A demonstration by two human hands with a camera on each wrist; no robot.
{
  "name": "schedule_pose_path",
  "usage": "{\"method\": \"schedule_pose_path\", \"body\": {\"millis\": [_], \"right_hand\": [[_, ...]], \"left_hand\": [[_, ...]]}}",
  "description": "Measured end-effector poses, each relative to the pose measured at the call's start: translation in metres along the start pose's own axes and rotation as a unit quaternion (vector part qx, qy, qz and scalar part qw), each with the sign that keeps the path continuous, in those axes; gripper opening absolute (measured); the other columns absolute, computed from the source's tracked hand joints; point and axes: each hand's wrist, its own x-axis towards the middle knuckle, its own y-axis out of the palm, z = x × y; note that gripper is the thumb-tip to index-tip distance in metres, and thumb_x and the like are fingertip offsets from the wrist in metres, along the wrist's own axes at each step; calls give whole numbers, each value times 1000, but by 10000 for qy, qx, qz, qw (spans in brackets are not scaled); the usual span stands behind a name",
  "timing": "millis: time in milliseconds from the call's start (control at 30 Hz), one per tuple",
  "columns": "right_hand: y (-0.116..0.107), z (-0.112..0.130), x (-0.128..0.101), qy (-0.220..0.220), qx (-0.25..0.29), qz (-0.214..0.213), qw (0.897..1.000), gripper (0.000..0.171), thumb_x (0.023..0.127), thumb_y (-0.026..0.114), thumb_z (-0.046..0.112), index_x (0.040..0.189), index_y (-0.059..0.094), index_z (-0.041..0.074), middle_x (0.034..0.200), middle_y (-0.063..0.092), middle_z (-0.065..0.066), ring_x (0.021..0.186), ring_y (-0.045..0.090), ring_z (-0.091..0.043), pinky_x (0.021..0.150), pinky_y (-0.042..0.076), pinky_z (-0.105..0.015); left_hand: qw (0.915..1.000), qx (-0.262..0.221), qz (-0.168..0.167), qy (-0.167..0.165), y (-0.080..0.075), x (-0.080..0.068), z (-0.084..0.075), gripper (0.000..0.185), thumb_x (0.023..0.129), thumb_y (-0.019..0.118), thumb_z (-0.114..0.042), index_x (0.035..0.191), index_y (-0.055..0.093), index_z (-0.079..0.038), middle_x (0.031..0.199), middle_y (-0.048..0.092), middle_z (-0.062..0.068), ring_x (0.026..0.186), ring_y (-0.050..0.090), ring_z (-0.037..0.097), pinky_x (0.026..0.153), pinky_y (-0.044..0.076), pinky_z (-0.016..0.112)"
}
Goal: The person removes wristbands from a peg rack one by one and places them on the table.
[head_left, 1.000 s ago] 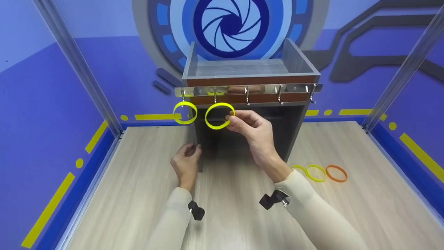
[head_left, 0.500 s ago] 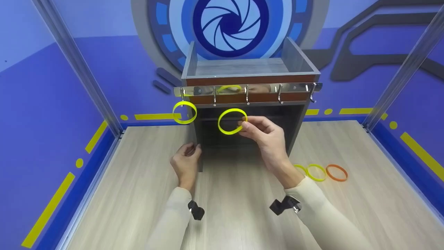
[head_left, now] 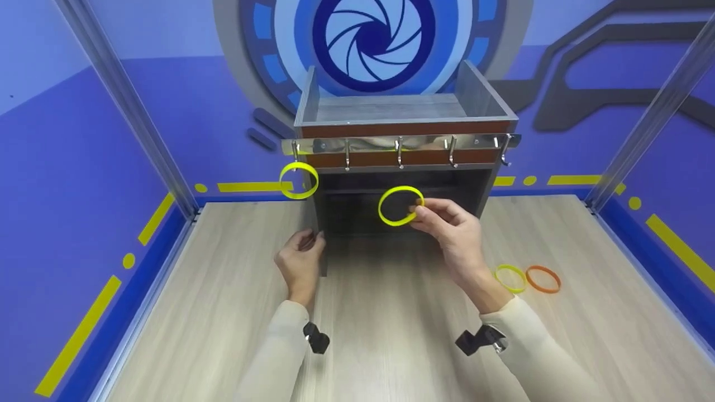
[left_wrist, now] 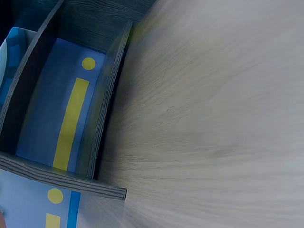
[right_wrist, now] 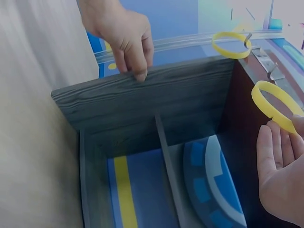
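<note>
My right hand (head_left: 455,240) pinches a yellow silicone wristband (head_left: 401,188) between thumb and fingers, in front of the cabinet's dark opening and below the middle hook. Seen from the right wrist, the same yellow band stands upright at the fingertips. A second yellow wristband (head_left: 282,181) hangs from the leftmost hook of the metal hook rail (head_left: 368,146). At the cabinet's left side, my left hand (head_left: 299,268) holds the front edge of the grey side panel (right_wrist: 142,92), thumb and fingers on either side of it. The left wrist view barely catches that hand.
On the wooden table right of the cabinet lie a yellow wristband (head_left: 513,291) and an orange wristband (head_left: 550,291), side by side. The grey cabinet has an open tray top (head_left: 391,109). Several hooks stick out of its front. Blue walls and metal posts enclose the table.
My right hand has drawn the yellow wristband to the right and down, away from the second hook. It now hides another yellow band on the table. My left hand stays put.
</note>
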Motion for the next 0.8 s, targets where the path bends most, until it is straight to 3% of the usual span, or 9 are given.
{"method": "schedule_pose_path", "body": {"millis": [233,367,633,800], "right_hand": [[-18,-2,-5,195,-287,-130,9993,30,96,78,2,120,67,-14,118,70,-33,100,75,-33,96,60,-45],[-26,-2,-7,228,-356,-228,9988,28,97,78,3,118,68,-12,118,69,-35,100,75,-32,96,61,-44],[-41,-8,-9,301,-156,-473,9983,20,96,74,-7,113,68,-13,109,75,-25,94,76,-30,91,63,-43],[-52,-10,-12,433,-230,-509,9975,23,96,75,-4,116,67,-15,110,75,-26,96,76,-28,92,62,-42]], "left_hand": [[10000,-54,-14,41,1,0,0,13,80,87,3,90,78,4,87,79,15,80,78,31,71,62,19],[10000,-70,13,-5,0,0,0,13,80,87,3,91,78,4,88,79,16,80,78,31,71,62,20],[9997,-193,119,-114,0,0,-1,12,82,86,3,92,79,4,88,79,14,81,79,28,73,63,23],[9999,-75,75,-70,0,0,0,13,81,87,2,92,79,4,88,79,15,80,79,29,72,63,23]]}}
